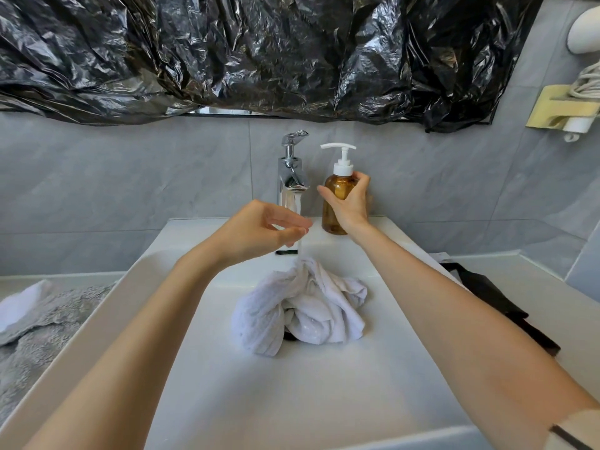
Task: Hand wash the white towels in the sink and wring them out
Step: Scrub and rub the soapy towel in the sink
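Note:
A crumpled wet white towel (302, 306) lies in the middle of the white sink (201, 368). Water runs from the chrome faucet (292, 170) onto the towel's top. My right hand (349, 206) grips the amber soap pump bottle (337, 190), which stands on the sink's back ledge right of the faucet. My left hand (263, 230) hovers above the basin in front of the faucet, fingers loosely curled and holding nothing, close to the water stream.
A grey towel (48, 323) with a white cloth (19, 306) on it lies on the counter at left. A black cloth (500, 303) lies on the counter at right. Black plastic sheeting (259, 53) covers the mirror above.

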Motion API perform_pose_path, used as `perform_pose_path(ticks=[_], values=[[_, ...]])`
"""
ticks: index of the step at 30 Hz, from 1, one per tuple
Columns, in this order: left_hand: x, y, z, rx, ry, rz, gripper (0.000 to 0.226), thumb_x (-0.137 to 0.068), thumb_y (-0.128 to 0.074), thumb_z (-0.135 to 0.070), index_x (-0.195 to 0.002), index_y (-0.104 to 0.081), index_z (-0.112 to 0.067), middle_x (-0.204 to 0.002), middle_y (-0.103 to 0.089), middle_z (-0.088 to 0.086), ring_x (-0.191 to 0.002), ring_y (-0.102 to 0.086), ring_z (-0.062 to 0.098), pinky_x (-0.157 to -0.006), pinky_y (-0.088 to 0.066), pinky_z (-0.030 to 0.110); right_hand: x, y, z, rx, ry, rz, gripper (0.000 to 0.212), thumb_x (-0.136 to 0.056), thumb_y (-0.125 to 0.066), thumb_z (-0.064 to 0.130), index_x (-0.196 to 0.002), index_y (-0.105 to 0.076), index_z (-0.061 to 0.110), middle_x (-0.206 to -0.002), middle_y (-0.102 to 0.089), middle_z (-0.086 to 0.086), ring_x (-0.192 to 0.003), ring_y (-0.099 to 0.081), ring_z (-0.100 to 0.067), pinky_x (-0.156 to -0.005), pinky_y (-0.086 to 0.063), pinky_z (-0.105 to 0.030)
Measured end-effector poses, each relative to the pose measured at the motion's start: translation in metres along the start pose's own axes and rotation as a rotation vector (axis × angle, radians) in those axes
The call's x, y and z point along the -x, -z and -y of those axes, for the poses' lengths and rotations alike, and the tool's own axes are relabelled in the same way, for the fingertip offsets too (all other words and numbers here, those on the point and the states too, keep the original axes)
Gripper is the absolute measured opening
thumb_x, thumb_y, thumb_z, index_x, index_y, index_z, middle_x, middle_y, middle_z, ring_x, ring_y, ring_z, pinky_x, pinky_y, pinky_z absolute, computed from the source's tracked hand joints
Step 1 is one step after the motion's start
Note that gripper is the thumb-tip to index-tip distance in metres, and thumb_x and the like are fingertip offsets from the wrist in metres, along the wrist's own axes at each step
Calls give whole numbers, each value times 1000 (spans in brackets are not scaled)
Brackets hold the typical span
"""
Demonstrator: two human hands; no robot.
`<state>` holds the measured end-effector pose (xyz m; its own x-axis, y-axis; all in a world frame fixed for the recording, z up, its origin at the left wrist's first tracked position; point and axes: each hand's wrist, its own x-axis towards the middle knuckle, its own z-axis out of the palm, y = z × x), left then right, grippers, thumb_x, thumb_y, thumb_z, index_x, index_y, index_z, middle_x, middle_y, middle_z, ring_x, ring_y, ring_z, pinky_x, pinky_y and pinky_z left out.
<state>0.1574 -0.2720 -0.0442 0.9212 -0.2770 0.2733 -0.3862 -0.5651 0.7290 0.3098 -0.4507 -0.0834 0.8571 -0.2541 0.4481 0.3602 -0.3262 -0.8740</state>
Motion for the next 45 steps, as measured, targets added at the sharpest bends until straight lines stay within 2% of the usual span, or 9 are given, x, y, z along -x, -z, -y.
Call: perform_pose_path(ticks=[6, 12, 18, 22, 30, 34, 38, 41, 45], values=[[2, 6, 5, -99, 54, 12, 14, -90, -66, -26, -98, -76, -30, -88, -76, -12, -81, -70, 4, -74, -50, 19, 19, 30, 14, 341, 86, 22, 56, -89, -66, 30, -133, -39, 11, -135, -43, -10, -126, -34, -27, -101, -32, -32], [7, 23, 12, -230, 162, -70, 9, -86, -67, -35, -85, -75, -31, -85, -76, -9, -82, -71, 12, -78, -54, 24, 64, 65, 45, 188, 235, 51, 7, -92, -60, 17, -98, -59, 17, -98, -61, 1, -83, -58, -16, -73, -46, -27], [5, -7, 23, -410, 397, 291, 69, -82, -66, -60, -141, -46, -32, -138, -53, -6, -125, -52, 18, -102, -42, 29, 87, 72, 54, 508, 12, 565, 27, -96, -53, 26, -93, -69, 5, -94, -66, -7, -90, -60, -23, -72, -45, -31], [3, -37, 40, -550, 401, 394, 66, -87, -57, -62, -140, -44, -25, -142, -47, 0, -130, -45, 23, -100, -36, 32, 107, 51, 17, 707, -158, 844, 29, -92, -51, 43, -79, -49, 18, -78, -50, 2, -75, -48, -17, -65, -35, -29], [0, -3, 47, -22, 519, 280, 38, -95, -55, -18, -131, -53, -30, -127, -56, -2, -121, -50, 20, -91, -44, 39, 110, 57, 21, 416, -39, 598, 12, -97, -39, 15, -90, -49, 19, -95, -55, -4, -87, -51, -22, -70, -36, -32], [4, -20, 36, 190, 594, 42, 21, -93, -35, -3, -76, -45, -9, -76, -45, 7, -69, -43, 18, -60, -35, 24, 133, 52, 45, 353, 21, 533, 15, -95, -33, 17, -98, -45, 25, -95, -55, -2, -85, -50, -24, -73, -38, -36], [3, -44, 24, 496, 616, -96, 40, -99, -27, -23, -64, -39, -10, -54, -42, 4, -46, -44, 13, -44, -35, 20, 161, 33, 58, 426, 42, 509, 29, -100, -28, 37, -76, -36, 24, -72, -48, 2, -70, -46, -20, -60, -32, -33], [-6, -54, 31, 610, 609, -110, 62, -103, -23, -47, -91, -67, -5, -85, -68, 15, -71, -65, 22, -65, -51, 26, 160, 15, 54, 473, 7, 398, 36, -101, -28, 45, -80, -45, 22, -82, -57, 1, -81, -55, -23, -66, -38, -32], [-9, -67, 28, 635, 576, -245, 54, -102, -37, -46, -116, -66, -2, -108, -70, 21, -99, -68, 32, -90, -52, 39, 138, 8, 50, 440, -132, 230, 37, -100, -31, 33, -91, -63, 17, -99, -65, -9, -93, -58, -30, -73, -41, -33]])
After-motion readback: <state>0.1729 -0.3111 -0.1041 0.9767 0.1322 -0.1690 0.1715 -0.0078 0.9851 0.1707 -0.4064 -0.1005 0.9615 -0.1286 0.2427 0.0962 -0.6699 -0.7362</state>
